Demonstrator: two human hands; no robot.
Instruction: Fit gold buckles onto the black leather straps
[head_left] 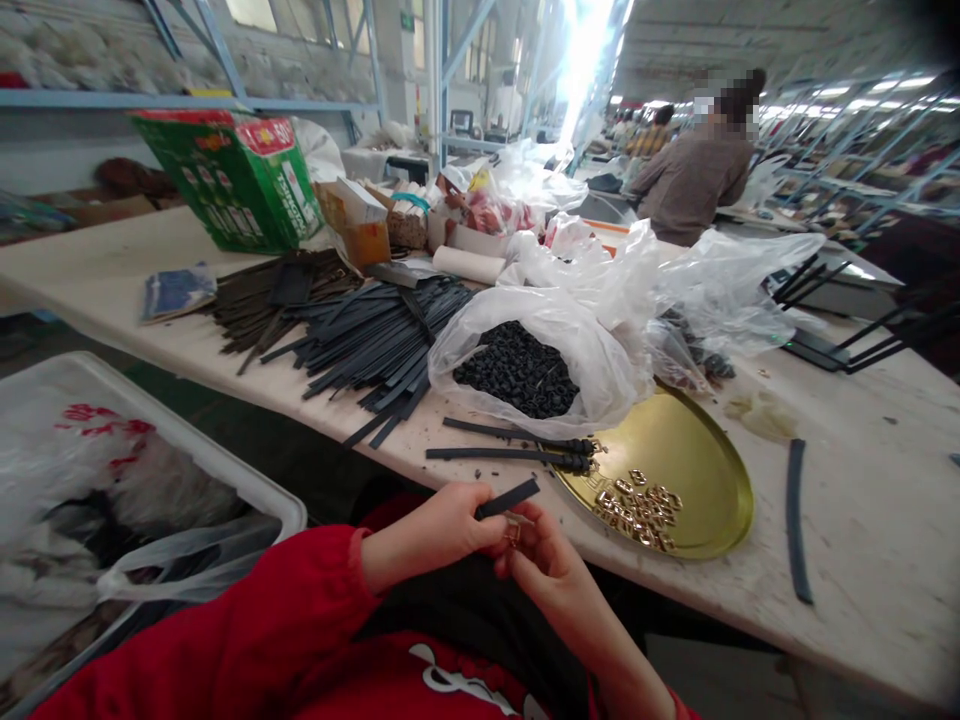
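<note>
My left hand (442, 530) is closed around a short dark strap (508, 497) that sticks out to the right, just below the table's front edge. My right hand (541, 555) pinches a small gold buckle (514, 530) against the strap's end. Right of my hands sits a round gold tray (705, 470) with several gold buckles (639, 503). Two straps (510, 445) with parts fitted on their ends lie on the table by the tray. An open plastic bag of small black pieces (517, 368) stands behind them.
A pile of dark straps (360, 330) covers the table's left middle, with a green carton (236, 175) behind it. A loose strap (796, 520) lies at the right. A white bin lined with plastic (112, 480) stands at my left. A person sits at the far end.
</note>
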